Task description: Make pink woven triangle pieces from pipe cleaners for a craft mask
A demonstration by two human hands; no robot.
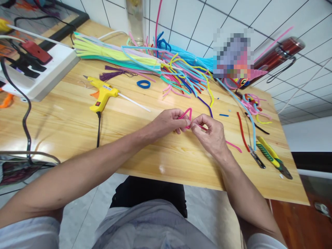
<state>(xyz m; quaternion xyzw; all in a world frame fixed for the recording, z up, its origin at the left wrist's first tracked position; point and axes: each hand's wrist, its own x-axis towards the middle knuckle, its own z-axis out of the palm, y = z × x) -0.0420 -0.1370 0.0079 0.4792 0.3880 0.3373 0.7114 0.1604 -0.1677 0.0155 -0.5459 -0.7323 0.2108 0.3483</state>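
Above the middle of the wooden table (166, 152), both hands hold one bright pink pipe cleaner (190, 112). Part of it is bent into a pointed, triangle-like loop. My left hand (172, 121) pinches the loop at its base between thumb and fingers. Right beside it, my right hand (209, 131) grips the same pipe cleaner with thumb and forefinger, fingertips nearly touching those of the left. A pink tail comes out past the right wrist and ends on the tabletop. The stretch under the right palm is hidden.
A yellow glue gun (101, 93) with a white stick lies left, near a power strip (52, 72). Bundled pipe cleaners (121, 57) fill the back. At right lie a red pipe cleaner (242, 131), a craft knife (256, 158) and green-yellow pliers (273, 155). A red flask (280, 53) stands behind.
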